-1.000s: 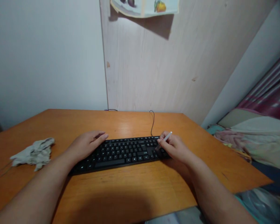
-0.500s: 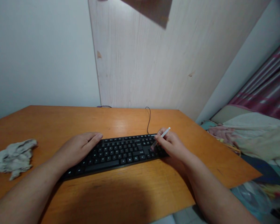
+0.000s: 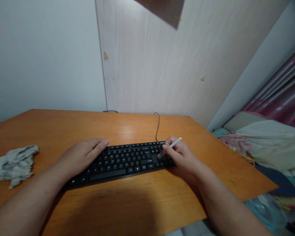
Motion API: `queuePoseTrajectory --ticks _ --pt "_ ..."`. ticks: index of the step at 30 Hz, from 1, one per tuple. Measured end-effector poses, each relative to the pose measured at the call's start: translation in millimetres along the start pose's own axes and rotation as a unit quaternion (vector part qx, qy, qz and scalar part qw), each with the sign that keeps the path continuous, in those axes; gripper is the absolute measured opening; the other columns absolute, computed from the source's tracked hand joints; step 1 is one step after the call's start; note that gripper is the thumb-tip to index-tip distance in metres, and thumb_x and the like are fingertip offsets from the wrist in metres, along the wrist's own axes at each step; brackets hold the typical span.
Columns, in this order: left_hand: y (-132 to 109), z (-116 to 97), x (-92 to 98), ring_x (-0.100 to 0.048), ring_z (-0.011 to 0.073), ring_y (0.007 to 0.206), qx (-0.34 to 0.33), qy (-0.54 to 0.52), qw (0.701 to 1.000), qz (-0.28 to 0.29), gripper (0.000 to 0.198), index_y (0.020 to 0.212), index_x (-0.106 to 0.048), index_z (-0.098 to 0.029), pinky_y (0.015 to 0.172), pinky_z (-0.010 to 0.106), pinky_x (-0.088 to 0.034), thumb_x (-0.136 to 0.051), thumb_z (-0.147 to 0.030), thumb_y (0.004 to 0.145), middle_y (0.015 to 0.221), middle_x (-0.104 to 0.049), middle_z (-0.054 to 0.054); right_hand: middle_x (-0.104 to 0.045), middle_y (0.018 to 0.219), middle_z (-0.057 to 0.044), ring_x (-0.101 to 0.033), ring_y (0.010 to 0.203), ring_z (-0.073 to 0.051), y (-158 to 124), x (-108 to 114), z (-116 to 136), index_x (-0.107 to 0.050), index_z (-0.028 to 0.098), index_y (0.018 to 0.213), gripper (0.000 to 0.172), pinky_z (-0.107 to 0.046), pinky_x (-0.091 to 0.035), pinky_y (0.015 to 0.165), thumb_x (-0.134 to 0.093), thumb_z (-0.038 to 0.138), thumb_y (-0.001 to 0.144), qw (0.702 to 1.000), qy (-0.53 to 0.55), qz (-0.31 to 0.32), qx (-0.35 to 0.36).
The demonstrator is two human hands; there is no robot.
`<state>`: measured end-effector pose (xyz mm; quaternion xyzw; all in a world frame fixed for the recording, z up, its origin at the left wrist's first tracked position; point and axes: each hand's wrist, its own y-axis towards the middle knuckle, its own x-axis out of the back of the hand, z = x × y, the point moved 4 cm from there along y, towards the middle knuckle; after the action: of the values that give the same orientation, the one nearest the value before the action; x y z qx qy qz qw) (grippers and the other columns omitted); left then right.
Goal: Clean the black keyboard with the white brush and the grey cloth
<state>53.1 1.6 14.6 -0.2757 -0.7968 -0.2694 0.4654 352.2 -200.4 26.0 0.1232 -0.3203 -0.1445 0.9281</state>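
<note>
While bracing keyboard (image 3: 123,160) with left hand (image 3: 81,157) laid flat, fingers pressed together, pinching thin white stick (image 3: 171,146) in right hand (image 3: 182,156), tip angled down onto keys just beside fingertips, likely for reach into gaps. Crumpled cloth (image 3: 13,164) on bench (image 3: 127,203), well left of fingers.

- A plain white wall (image 3: 39,55) is filling the left of the view.
- A pale wood-grain panel (image 3: 149,72) is standing upright beside it; a dark shadow (image 3: 162,11) is falling across its top.
- A grey-white wall (image 3: 258,55) is slanting away on the right.
- An orange wooden table (image 3: 142,206) is taking up the lower half; soft light is glinting off its middle, and shade is lying along its near edge.
- A bed with crumpled pale bedding (image 3: 267,147) is sitting beside the table's right end.
- Striped pink-maroon fabric (image 3: 282,98) is hanging behind the bed.
</note>
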Motion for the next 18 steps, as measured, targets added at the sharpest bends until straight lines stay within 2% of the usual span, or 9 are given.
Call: queuePoseTrajectory --ticks 3,7,10,15,18 --pt "0.1 3.7 -1.0 -0.07 0.0311 0.107 -0.002 0.007 1.0 -0.004 0.061 0.111 -0.075 -0.029 0.094 0.039 -0.052 -0.033 -0.069 0.095 0.114 -0.077 0.005 -0.073 0.074 -0.003 -0.065 0.067 -0.018 -1.9 -0.5 3.5 -0.051 0.023 0.082 0.019 -0.03 -0.044 0.063 -0.053 0.032 0.099 0.999 -0.023 0.028 0.015" --pt "-0.6 1.3 0.0 -0.07 0.0312 0.106 -0.003 0.0 1.0 -0.012 0.061 0.111 -0.075 -0.028 0.095 0.04 -0.052 -0.033 -0.069 0.095 0.114 -0.078 0.005 -0.072 0.065 -0.001 -0.067 0.065 -0.019 -5.1 -3.6 9.0 -0.049 0.024 0.085 0.017 -0.031 -0.046 0.064 -0.05 0.031 0.1 0.996 0.051 0.076 0.001" --pt "-1.4 -1.3 0.5 -0.07 0.031 0.106 -0.003 -0.006 1.0 -0.011 0.061 0.111 -0.075 -0.028 0.094 0.039 -0.053 -0.034 -0.069 0.095 0.114 -0.078 0.005 -0.073 0.068 -0.002 -0.067 0.064 -0.018 -3.4 -4.3 9.0 -0.047 0.024 0.083 0.019 -0.031 -0.045 0.063 -0.05 0.032 0.1 0.997 0.05 0.052 -0.004" --pt "-2.2 -2.9 1.0 -0.07 0.0311 0.106 -0.002 -0.006 1.0 -0.013 0.06 0.111 -0.075 -0.028 0.095 0.04 -0.052 -0.035 -0.069 0.094 0.114 -0.078 0.005 -0.075 0.08 -0.004 -0.065 0.07 -0.019 1.1 -1.7 3.0 -0.053 0.023 0.085 0.019 -0.031 -0.043 0.064 -0.054 0.036 0.099 1.0 -0.027 0.001 -0.006" --pt "-2.2 -5.4 1.2 -0.07 0.0314 0.105 0.0 -0.011 1.0 -0.009 0.06 0.107 -0.076 -0.028 0.094 0.041 -0.053 -0.035 -0.07 0.094 0.113 -0.078 0.005 -0.073 0.076 -0.003 -0.066 0.068 -0.019 -0.5 -2.7 3.8 -0.053 0.023 0.084 0.02 -0.031 -0.043 0.062 -0.055 0.036 0.099 1.0 -0.008 0.025 -0.008"
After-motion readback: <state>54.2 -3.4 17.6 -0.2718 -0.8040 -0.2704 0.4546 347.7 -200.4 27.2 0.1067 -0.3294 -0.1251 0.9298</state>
